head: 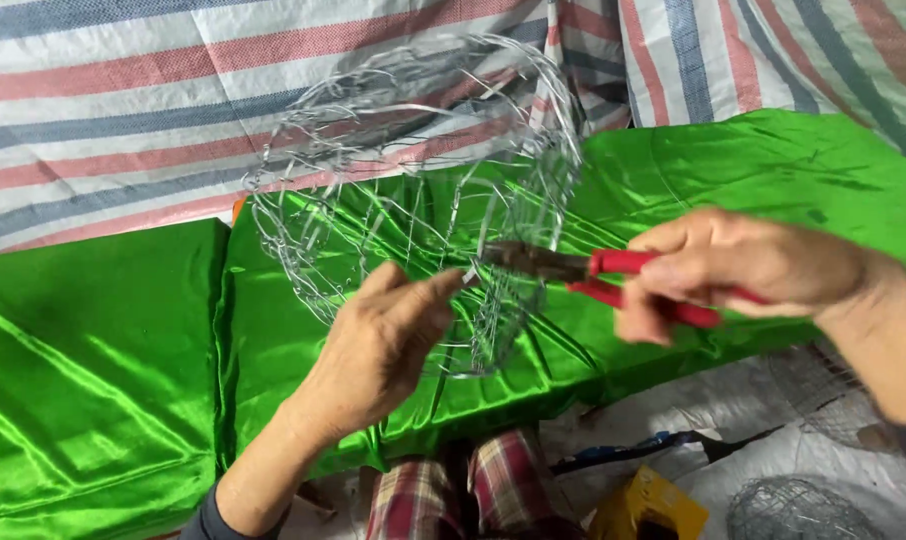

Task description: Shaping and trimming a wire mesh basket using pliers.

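A rounded cage of thin silver wire mesh (413,170) stands tilted over the green satin cloth (103,370). My left hand (383,345) pinches a wire at the cage's lower edge between thumb and forefinger. My right hand (733,270) is closed around the red handles of a pair of pliers (573,268). The dark jaws of the pliers point left and meet the mesh right beside my left fingertips. Part of the cage's lower rim is hidden behind my left hand.
A red, white and blue striped tarp (123,110) hangs behind. My checked trouser legs (453,490) show at the bottom. On the floor to the right lie a yellow box (648,505), another wire mesh piece (798,510) and pale sheeting (733,410).
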